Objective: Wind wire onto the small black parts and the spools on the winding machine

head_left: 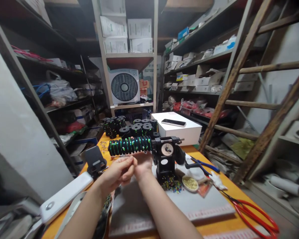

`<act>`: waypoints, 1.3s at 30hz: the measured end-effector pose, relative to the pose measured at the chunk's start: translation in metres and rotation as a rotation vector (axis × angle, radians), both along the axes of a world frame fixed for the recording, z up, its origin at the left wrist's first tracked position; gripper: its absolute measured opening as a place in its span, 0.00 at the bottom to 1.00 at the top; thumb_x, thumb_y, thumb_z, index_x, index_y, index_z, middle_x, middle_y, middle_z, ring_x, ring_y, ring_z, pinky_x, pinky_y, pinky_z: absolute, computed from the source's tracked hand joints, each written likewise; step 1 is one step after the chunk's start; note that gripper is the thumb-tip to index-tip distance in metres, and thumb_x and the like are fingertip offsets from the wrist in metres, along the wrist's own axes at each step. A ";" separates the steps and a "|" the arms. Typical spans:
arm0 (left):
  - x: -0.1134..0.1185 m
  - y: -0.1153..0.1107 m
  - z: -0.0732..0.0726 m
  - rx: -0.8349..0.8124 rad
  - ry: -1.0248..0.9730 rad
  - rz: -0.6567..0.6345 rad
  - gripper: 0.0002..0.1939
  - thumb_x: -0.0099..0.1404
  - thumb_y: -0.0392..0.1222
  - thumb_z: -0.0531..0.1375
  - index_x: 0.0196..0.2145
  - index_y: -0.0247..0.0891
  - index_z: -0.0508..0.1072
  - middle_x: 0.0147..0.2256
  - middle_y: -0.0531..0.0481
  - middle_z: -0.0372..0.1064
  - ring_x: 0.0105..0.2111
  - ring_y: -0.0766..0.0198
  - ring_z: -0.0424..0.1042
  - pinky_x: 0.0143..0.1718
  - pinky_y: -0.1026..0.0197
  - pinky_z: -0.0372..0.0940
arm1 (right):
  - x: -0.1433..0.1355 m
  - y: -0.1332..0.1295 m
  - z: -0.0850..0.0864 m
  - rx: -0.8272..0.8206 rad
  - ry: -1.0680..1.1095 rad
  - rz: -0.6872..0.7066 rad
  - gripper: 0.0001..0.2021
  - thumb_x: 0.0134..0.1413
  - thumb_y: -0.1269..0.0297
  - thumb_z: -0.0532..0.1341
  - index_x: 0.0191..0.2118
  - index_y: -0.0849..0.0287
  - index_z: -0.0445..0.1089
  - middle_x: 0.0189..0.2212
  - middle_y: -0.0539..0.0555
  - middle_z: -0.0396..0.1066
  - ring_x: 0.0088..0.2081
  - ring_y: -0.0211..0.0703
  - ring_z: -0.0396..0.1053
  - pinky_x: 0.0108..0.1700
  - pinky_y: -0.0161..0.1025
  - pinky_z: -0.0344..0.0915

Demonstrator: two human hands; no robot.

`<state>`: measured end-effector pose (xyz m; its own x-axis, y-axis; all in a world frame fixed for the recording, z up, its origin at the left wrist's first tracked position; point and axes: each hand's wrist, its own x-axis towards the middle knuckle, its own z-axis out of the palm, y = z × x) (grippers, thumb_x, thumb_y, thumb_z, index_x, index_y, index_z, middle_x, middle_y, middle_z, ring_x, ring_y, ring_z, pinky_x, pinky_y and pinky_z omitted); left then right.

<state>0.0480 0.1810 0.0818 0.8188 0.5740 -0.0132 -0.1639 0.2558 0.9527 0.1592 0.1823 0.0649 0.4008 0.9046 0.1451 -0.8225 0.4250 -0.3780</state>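
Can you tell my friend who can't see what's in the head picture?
Left hand and right hand meet below a ridged black roll on a black cranked machine, over an orange table. Behind are black spools, a white box with a phone, and a fan.

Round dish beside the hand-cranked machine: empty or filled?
Filled: small yellowish pieces spread across the dish, leaving only its pale rim bare. How deep they lie, I cannot tell.

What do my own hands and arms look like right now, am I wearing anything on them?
Your left hand and right hand are bare, without gloves. No sleeve covers the visible left forearm or right forearm, and no watch or bracelet shows.
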 end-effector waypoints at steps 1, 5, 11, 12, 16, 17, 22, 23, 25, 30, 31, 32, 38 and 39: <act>0.000 0.000 0.000 0.004 0.005 0.000 0.14 0.69 0.46 0.52 0.30 0.36 0.70 0.10 0.62 0.50 0.10 0.75 0.39 0.10 0.72 0.48 | 0.000 0.003 0.003 0.020 0.029 0.004 0.14 0.51 0.54 0.55 0.25 0.53 0.73 0.25 0.50 0.76 0.35 0.46 0.72 0.46 0.50 0.66; 0.000 0.001 0.000 0.016 0.025 -0.002 0.14 0.69 0.46 0.52 0.31 0.35 0.71 0.10 0.62 0.51 0.10 0.75 0.40 0.10 0.72 0.48 | 0.003 0.007 0.003 0.025 0.172 0.029 0.15 0.58 0.54 0.55 0.37 0.56 0.74 0.35 0.51 0.77 0.39 0.45 0.73 0.47 0.49 0.66; -0.002 0.002 -0.001 0.028 0.044 0.032 0.15 0.68 0.47 0.53 0.31 0.34 0.72 0.12 0.61 0.54 0.11 0.76 0.40 0.12 0.71 0.51 | 0.004 0.002 -0.023 -0.100 0.359 0.002 0.15 0.62 0.61 0.59 0.51 0.62 0.66 0.47 0.56 0.68 0.42 0.43 0.71 0.42 0.45 0.71; -0.002 0.002 -0.002 0.035 0.045 0.046 0.15 0.68 0.47 0.54 0.31 0.33 0.73 0.13 0.60 0.55 0.12 0.76 0.42 0.14 0.71 0.54 | 0.003 -0.001 -0.028 -0.113 0.382 -0.003 0.14 0.62 0.61 0.59 0.51 0.61 0.66 0.47 0.56 0.68 0.42 0.43 0.71 0.42 0.45 0.71; -0.004 0.005 -0.007 0.062 0.038 0.118 0.15 0.66 0.49 0.57 0.30 0.33 0.73 0.18 0.56 0.60 0.16 0.74 0.55 0.21 0.68 0.61 | 0.001 -0.015 -0.041 -0.121 0.448 0.002 0.12 0.62 0.63 0.59 0.48 0.62 0.67 0.43 0.55 0.69 0.38 0.40 0.71 0.38 0.41 0.71; -0.004 0.006 -0.009 0.065 0.037 0.130 0.15 0.65 0.49 0.58 0.30 0.33 0.73 0.19 0.55 0.61 0.18 0.73 0.58 0.23 0.68 0.61 | 0.001 -0.016 -0.041 -0.116 0.456 0.012 0.11 0.62 0.64 0.59 0.48 0.63 0.67 0.42 0.54 0.70 0.37 0.39 0.71 0.37 0.40 0.71; -0.005 0.008 -0.011 0.075 0.061 0.146 0.16 0.63 0.51 0.60 0.30 0.34 0.73 0.20 0.55 0.61 0.18 0.72 0.58 0.23 0.66 0.59 | 0.006 -0.010 -0.032 -0.078 0.458 0.051 0.13 0.62 0.62 0.59 0.50 0.62 0.66 0.45 0.55 0.69 0.40 0.42 0.71 0.40 0.43 0.71; -0.005 0.007 -0.010 0.080 0.069 0.149 0.16 0.62 0.52 0.60 0.30 0.34 0.73 0.19 0.55 0.60 0.18 0.72 0.57 0.23 0.65 0.59 | 0.007 -0.008 -0.030 -0.068 0.457 0.052 0.14 0.62 0.62 0.59 0.50 0.62 0.66 0.46 0.56 0.69 0.41 0.43 0.71 0.41 0.45 0.71; -0.004 0.006 -0.008 0.093 0.090 0.168 0.16 0.61 0.52 0.61 0.29 0.34 0.73 0.20 0.55 0.60 0.19 0.70 0.57 0.23 0.64 0.58 | 0.007 -0.005 -0.026 -0.051 0.460 0.047 0.15 0.62 0.61 0.59 0.51 0.61 0.65 0.48 0.56 0.68 0.43 0.44 0.70 0.43 0.46 0.71; -0.002 0.006 -0.011 0.193 0.136 0.362 0.15 0.57 0.52 0.63 0.24 0.36 0.72 0.26 0.50 0.66 0.29 0.63 0.63 0.27 0.63 0.59 | 0.006 -0.010 -0.029 -0.027 0.496 0.007 0.14 0.62 0.62 0.59 0.51 0.61 0.66 0.47 0.56 0.68 0.42 0.44 0.71 0.42 0.45 0.71; -0.002 0.005 -0.012 0.224 0.143 0.411 0.14 0.57 0.51 0.63 0.25 0.36 0.73 0.27 0.50 0.67 0.31 0.61 0.63 0.29 0.62 0.60 | 0.007 -0.011 -0.031 -0.025 0.502 0.001 0.14 0.62 0.62 0.59 0.51 0.62 0.66 0.46 0.56 0.69 0.41 0.43 0.71 0.41 0.44 0.71; -0.001 0.005 -0.014 0.257 0.150 0.455 0.13 0.58 0.50 0.63 0.26 0.37 0.74 0.28 0.49 0.67 0.33 0.60 0.64 0.32 0.62 0.60 | 0.007 -0.013 -0.032 -0.023 0.505 -0.003 0.14 0.62 0.62 0.59 0.50 0.62 0.66 0.45 0.56 0.69 0.40 0.42 0.71 0.40 0.43 0.71; 0.005 -0.002 -0.017 0.436 0.116 0.610 0.09 0.62 0.42 0.60 0.25 0.38 0.76 0.34 0.51 0.71 0.43 0.58 0.64 0.47 0.62 0.55 | 0.012 -0.016 -0.034 -0.012 0.480 -0.003 0.13 0.62 0.62 0.59 0.49 0.62 0.66 0.44 0.55 0.69 0.39 0.41 0.71 0.39 0.42 0.71; 0.006 -0.003 -0.018 0.452 0.100 0.615 0.10 0.62 0.41 0.60 0.25 0.38 0.76 0.35 0.51 0.72 0.43 0.58 0.65 0.48 0.62 0.55 | 0.013 -0.015 -0.033 -0.014 0.471 -0.004 0.13 0.62 0.62 0.59 0.50 0.62 0.66 0.45 0.56 0.69 0.40 0.42 0.71 0.40 0.43 0.71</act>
<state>0.0536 0.1781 0.0638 0.3580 0.8927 0.2737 -0.0580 -0.2713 0.9608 0.1725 0.1669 0.0314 0.4235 0.9035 -0.0655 -0.9042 0.4260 0.0303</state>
